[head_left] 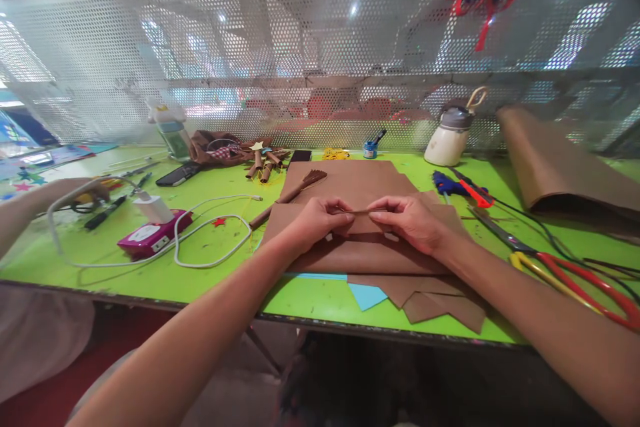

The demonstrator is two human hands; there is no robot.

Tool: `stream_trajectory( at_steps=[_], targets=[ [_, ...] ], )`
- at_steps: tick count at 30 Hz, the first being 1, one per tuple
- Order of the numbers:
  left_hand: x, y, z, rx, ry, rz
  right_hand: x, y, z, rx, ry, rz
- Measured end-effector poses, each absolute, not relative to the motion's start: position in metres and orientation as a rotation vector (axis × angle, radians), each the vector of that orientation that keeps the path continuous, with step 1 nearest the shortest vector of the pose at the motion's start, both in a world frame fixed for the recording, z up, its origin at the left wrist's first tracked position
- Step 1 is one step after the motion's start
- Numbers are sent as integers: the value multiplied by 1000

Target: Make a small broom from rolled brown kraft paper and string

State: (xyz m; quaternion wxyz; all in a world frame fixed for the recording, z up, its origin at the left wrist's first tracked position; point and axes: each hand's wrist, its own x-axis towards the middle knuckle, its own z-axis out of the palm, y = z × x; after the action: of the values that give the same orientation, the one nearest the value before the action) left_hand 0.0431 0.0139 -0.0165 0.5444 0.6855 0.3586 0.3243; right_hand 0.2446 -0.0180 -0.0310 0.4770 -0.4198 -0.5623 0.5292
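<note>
Between my two hands stretches a thin strip of brown paper [361, 212]. My left hand [323, 219] pinches one end and my right hand [407, 221] the other, thumbs and fingertips closed. Both hands are just above folded brown paper sheets [340, 177] lying on the green table [210, 283]. A rolled brown paper stick with a fringed end [303, 187] lies to the left of the sheets. Cut brown paper pieces [445, 307] and a light blue paper corner [367, 295] stick out at the near edge.
To the right lie large scissors [555, 260], a red cutter [475, 193] and a big brown paper roll [555, 167]. Leftward are a purple power socket [150, 235] with a white cable, a phone [177, 174] and another person's hand [83, 193]. A cream bottle [447, 140] stands behind.
</note>
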Motion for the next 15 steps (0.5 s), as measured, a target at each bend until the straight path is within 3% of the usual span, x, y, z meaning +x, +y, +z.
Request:
stream_trajectory(
  at_steps=[15],
  targets=[
    [43, 16, -22, 1276, 621, 744, 245, -21, -26, -1096, -1393, 1207]
  ],
)
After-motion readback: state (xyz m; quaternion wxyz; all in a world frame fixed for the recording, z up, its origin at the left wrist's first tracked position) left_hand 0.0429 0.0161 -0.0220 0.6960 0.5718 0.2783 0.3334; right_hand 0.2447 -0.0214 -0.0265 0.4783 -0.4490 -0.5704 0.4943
